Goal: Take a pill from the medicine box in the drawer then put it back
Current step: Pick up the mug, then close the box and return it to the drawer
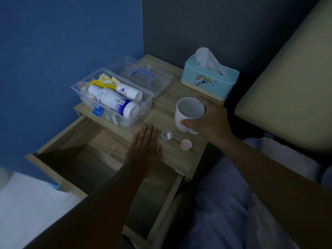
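White mug (188, 114): upright, mouth up, right hand (210, 119) fingers wrapped round it.
Left hand (145, 148): fingers flat, together, on desk (161, 112).
Pills (168, 135): in small clear cup just right of left fingertips.

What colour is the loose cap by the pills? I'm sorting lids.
Pink; the cap shows best in the head view.

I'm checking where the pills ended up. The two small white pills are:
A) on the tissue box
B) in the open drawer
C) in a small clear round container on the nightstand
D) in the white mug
C: the two white pills lie inside the small clear round container on the nightstand, between the flat left hand and the pink cap.
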Motion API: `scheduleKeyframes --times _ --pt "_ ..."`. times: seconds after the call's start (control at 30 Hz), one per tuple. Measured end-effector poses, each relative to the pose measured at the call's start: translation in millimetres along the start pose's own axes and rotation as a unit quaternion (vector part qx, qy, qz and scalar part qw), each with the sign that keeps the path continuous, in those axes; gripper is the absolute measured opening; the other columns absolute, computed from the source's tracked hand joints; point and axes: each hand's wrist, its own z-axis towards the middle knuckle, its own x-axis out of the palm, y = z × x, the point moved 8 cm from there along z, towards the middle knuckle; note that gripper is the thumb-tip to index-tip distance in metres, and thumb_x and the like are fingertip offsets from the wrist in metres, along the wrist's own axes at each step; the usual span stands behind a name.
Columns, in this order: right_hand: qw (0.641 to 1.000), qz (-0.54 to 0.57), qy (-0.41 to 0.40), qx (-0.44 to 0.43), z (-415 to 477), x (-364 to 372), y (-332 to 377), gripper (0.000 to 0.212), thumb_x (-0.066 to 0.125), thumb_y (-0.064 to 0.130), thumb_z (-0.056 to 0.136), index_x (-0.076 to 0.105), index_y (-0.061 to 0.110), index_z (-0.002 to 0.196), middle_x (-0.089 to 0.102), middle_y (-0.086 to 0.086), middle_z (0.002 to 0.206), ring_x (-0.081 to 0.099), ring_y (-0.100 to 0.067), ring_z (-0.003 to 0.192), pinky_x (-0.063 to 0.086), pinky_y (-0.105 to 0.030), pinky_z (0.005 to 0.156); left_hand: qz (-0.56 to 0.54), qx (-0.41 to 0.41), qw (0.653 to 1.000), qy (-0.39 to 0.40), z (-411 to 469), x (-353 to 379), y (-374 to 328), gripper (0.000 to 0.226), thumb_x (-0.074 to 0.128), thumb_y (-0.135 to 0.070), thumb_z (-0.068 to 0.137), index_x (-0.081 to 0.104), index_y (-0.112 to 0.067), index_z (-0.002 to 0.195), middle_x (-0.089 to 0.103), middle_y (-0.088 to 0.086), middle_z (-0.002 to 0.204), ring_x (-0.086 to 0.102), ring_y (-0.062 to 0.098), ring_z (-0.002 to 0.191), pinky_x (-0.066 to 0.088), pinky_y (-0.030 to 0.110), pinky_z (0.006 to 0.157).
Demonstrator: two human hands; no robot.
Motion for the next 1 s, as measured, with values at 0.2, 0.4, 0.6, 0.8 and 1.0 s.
scheduleKeyframes --times 0.2,0.4,0.6,0.8,1.0 --pt "1.0 -0.002 0.022 0.012 6 4 -2 0.091 0.093 0.036 0.057 0.05 0.02 0.135 0.059 0.001 0.127 0.056 -0.016 0.115 0.048 -0.031 0.086 0.01 -0.003 1.0 -0.01 0 0 1 0.064 0.014 -0.042 0.101 0.008 -0.009 0.156 0.006 0.013 0.164 0.002 0.023 0.152 0.006 0.041 0.123" --pt "0.996 -0.047 0.016 -0.069 23 5 42 0.092 0.07 0.062 0.075 0.03 0.025 0.149 0.029 -0.001 0.158 0.031 -0.017 0.143 0.035 -0.035 0.107 0.006 -0.006 1.0 -0.018 -1 -1 1 0.063 0.014 -0.041 0.102 0.007 -0.009 0.156 0.004 0.012 0.165 0.0 0.022 0.152 0.003 0.039 0.123" --pt "0.998 -0.048 0.034 -0.039 90 48 86 0.055 0.055 0.03 0.088 0.049 0.012 0.14 0.057 -0.011 0.136 0.055 -0.027 0.123 0.038 -0.024 0.089 -0.015 -0.011 1.0 -0.023 -1 -3 0 0.064 0.015 -0.04 0.101 0.003 -0.01 0.156 0.0 0.011 0.165 -0.002 0.021 0.152 -0.001 0.038 0.123" --pt "0.983 -0.03 0.08 0.161 132 98 64 0.051 0.052 0.024 0.091 0.049 -0.001 0.135 0.059 -0.019 0.129 0.06 -0.035 0.111 0.038 -0.029 0.072 -0.052 -0.013 0.998 -0.045 -2 -2 2 0.064 0.017 -0.039 0.101 0.006 -0.01 0.156 0.003 0.011 0.165 0.002 0.021 0.152 0.001 0.038 0.123" --pt "0.949 0.202 0.044 0.236 136 110 44 0.043 0.046 0.017 0.098 0.048 -0.005 0.136 0.057 -0.023 0.132 0.047 -0.02 0.091 0.044 -0.034 0.076 -0.071 -0.014 0.996 -0.051 0 3 3 0.064 0.019 -0.039 0.1 0.01 -0.01 0.156 0.006 0.011 0.165 0.006 0.021 0.152 0.002 0.039 0.123"
